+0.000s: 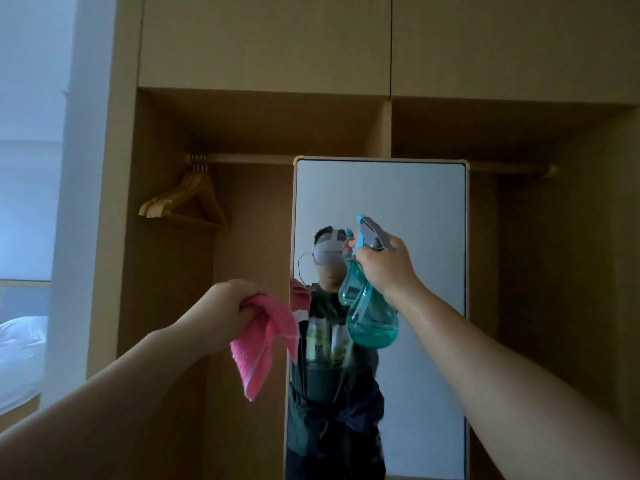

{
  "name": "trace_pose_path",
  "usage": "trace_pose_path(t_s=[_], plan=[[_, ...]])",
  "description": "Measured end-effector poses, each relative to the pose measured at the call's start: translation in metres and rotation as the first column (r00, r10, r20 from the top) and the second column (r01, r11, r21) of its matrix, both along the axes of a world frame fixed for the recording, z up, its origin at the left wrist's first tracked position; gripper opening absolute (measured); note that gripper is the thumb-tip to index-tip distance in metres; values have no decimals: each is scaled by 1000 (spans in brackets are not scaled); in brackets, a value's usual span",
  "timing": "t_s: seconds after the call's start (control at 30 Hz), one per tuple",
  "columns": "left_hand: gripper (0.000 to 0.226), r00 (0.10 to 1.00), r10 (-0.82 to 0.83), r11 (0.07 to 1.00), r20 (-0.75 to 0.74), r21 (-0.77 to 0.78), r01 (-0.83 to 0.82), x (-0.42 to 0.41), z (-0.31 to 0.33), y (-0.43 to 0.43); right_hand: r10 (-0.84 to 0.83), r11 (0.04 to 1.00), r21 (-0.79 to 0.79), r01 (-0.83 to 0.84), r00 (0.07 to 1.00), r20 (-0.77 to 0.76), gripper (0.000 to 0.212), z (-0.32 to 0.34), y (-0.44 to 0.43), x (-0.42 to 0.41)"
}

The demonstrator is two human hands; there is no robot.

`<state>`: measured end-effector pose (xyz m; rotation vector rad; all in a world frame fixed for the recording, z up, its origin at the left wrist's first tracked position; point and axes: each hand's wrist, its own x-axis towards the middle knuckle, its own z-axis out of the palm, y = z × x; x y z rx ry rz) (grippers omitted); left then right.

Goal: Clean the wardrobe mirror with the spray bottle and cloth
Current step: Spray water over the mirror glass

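The right hand gripped the spray bottle, nozzle facing the tall mirror straight ahead; the left hand squeezed the pink cloth beside it.

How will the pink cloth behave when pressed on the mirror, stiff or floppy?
Probably floppy: the cloth hangs in loose folds below the left hand, which grips one bunched end. Likely light, since that grip alone carries it. On the mirror it may bunch unless spread.
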<state>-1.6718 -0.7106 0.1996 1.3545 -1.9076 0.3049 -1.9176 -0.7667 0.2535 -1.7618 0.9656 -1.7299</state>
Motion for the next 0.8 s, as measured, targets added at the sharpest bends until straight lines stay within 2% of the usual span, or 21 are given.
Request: trace_pose_path(t_s=[0.07, 0.37, 0.4, 0.53, 0.6, 0.67, 0.7, 0.73, 0.8], plan=[[25, 1000, 15, 1000, -12, 15, -15, 4, -2, 1, 7, 1000, -2, -7, 1000, 5, 24, -1, 1, 4], [26, 999, 3, 1000, -42, 15, -3, 7, -8, 2, 136, 989, -59, -134, 990, 29, 16, -11, 2, 4], [27, 999, -5, 1000, -45, 16, 5, 7, -10, 2, 128, 990, -55, -126, 992, 22, 14, -15, -1, 3], [25, 999, -19, 999, -46, 47, 21, 7, -24, -1, -77, 996, 32, 81, 992, -101, 40, -43, -8, -2], [25, 999, -16, 997, -42, 72, 19, 7, -35, -2, -104, 992, 62, 113, 987, -126, 39, -61, -9, -3], [24, 999, -8, 995, -38, 99, 12, 8, -45, -3, -69, 991, 106, 80, 993, -100, 14, -78, -8, -2], [23, 999, -1, 994, -35, 112, 5, 8, -50, -3, -37, 992, 122, 45, 997, -68, 11, -86, -6, -1], [22, 1000, 8, 992, -28, 123, -4, 8, -55, -3, -8, 991, 130, 13, 999, -41, 21, -93, -6, -1], [21, 1000, 18, 990, -24, 144, -15, 9, -63, -3, 37, 991, 133, -31, 998, -46, 25, -106, -3, 0]])
